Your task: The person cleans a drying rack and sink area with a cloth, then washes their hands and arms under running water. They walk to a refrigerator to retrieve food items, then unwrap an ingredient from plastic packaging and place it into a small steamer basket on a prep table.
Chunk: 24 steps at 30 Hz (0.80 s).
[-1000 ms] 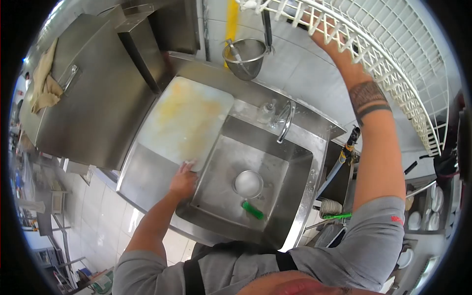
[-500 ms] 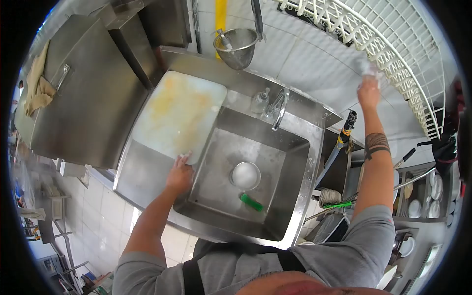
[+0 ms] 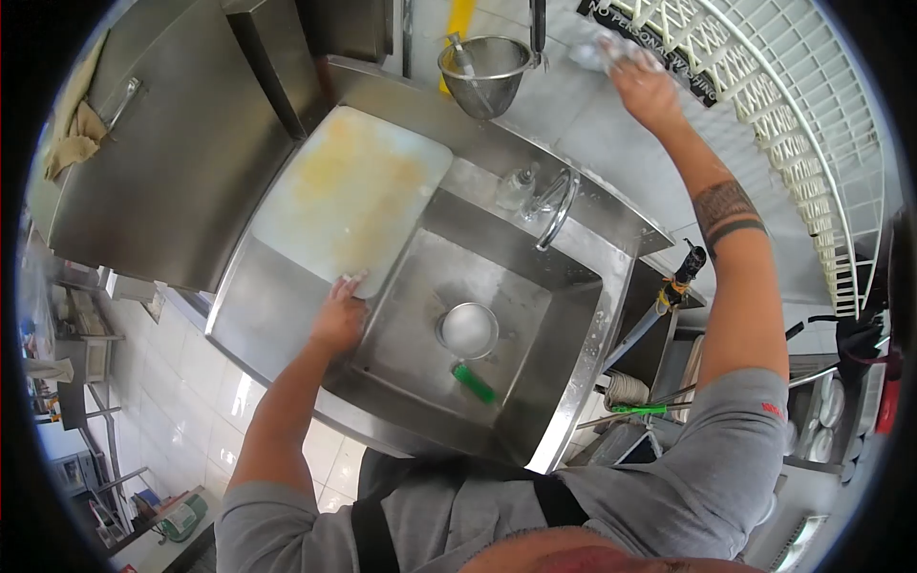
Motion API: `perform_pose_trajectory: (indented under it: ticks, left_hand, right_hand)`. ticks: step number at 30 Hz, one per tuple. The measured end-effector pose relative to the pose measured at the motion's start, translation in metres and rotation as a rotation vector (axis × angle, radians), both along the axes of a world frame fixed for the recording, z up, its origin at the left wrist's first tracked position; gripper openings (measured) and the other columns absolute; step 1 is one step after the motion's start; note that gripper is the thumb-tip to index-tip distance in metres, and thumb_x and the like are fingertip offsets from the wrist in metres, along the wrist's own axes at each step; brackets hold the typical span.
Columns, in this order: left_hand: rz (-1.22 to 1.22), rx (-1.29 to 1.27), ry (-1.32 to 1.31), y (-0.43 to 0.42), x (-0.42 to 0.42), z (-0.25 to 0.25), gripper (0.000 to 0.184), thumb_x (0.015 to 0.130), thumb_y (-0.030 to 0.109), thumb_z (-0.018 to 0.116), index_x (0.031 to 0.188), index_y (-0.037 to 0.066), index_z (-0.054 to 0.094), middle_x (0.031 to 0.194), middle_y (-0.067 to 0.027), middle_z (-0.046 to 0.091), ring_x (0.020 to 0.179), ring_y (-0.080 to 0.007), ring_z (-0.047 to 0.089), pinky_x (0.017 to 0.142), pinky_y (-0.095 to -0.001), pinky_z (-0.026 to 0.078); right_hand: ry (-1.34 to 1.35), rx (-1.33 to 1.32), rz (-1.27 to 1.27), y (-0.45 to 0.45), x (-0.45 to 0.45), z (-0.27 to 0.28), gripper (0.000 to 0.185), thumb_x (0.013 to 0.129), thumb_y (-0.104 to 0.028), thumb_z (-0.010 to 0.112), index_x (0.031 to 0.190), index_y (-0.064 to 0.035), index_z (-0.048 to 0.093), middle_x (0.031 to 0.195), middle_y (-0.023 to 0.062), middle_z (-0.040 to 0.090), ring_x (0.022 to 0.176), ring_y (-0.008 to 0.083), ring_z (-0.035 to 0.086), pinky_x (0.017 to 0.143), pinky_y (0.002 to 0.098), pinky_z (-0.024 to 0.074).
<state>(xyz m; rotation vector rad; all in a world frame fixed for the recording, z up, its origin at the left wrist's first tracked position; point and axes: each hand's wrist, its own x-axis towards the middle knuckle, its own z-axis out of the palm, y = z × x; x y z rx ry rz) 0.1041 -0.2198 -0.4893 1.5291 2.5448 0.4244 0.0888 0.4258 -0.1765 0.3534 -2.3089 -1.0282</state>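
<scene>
My right hand (image 3: 649, 88) is raised against the white tiled wall (image 3: 570, 100), its fingers closed on a soapy white wad (image 3: 593, 54); foam and blur hide whether it is a cloth or a sponge. My left hand (image 3: 341, 316) rests with fingers extended at the near corner of the white cutting board (image 3: 375, 181), foam on the fingertips. Yellow and brown stains mark the board, which lies on the steel drainboard (image 3: 274, 292) left of the sink (image 3: 413, 296). A round pale metal piece (image 3: 468, 330) and a green-handled item (image 3: 473, 383) lie in the basin.
A chrome faucet (image 3: 562, 210) and a clear pump bottle (image 3: 517, 189) stand behind the basin. A mesh strainer (image 3: 485, 78) hangs on the wall. At upper right a white wire rack (image 3: 807, 153) juts out beside a black sign (image 3: 659, 53). A hose (image 3: 651, 315) hangs right of the sink.
My right hand has moved left along the wall with the soapy wad, away from the rack, and more of the sign shows. My left hand stays at the board's corner.
</scene>
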Motion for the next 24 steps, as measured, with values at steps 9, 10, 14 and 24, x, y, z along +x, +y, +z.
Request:
perform_pose_trajectory:
  ticks: [9, 10, 14, 24]
  left_hand:
    - [0.029, -0.030, 0.080, 0.001, -0.003, -0.008, 0.017, 0.080, 0.012, 0.063, 0.089, 0.010, 0.078, 0.154, -0.0148, 0.049, 0.145, -0.0349, 0.040, 0.124, -0.0544, 0.027]
    - [0.020, 0.006, 0.074, -0.001, -0.003, -0.013, 0.018, 0.080, 0.012, 0.064, 0.091, 0.010, 0.078, 0.154, -0.0149, 0.049, 0.145, -0.0348, 0.039, 0.124, -0.0543, 0.026]
    - [-0.011, -0.083, 0.092, 0.001, 0.002, 0.001, 0.019, 0.083, 0.013, 0.063, 0.095, 0.011, 0.078, 0.155, -0.0126, 0.047, 0.147, -0.0341, 0.037, 0.124, -0.0504, 0.027]
    - [0.095, -0.109, 0.077, 0.004, 0.005, -0.002, 0.018, 0.084, 0.014, 0.064, 0.096, 0.015, 0.078, 0.164, -0.0061, 0.035, 0.147, -0.0410, 0.036, 0.118, -0.0480, 0.038]
  right_hand:
    - [0.238, -0.399, -0.831, 0.137, 0.304, -0.079, 0.046, 0.086, -0.012, 0.062, 0.132, -0.0112, 0.066, 0.123, 0.0180, 0.068, 0.114, 0.0381, 0.064, 0.100, 0.0479, 0.0498]
    - [0.329, -0.527, -0.844, 0.104, 0.338, -0.086, 0.043, 0.087, -0.017, 0.064, 0.130, -0.0105, 0.067, 0.118, 0.0192, 0.069, 0.110, 0.0393, 0.065, 0.096, 0.0486, 0.0513]
    - [0.539, -0.709, -0.758, -0.097, 0.456, -0.099, 0.042, 0.090, -0.035, 0.067, 0.122, -0.0073, 0.071, 0.103, 0.0212, 0.073, 0.094, 0.0410, 0.069, 0.082, 0.0486, 0.0533]
    - [-0.526, -1.459, -0.713, -0.351, 0.306, -0.334, 0.044, 0.085, -0.027, 0.069, 0.121, -0.0035, 0.067, 0.121, 0.0252, 0.066, 0.112, 0.0459, 0.063, 0.104, 0.0514, 0.0473]
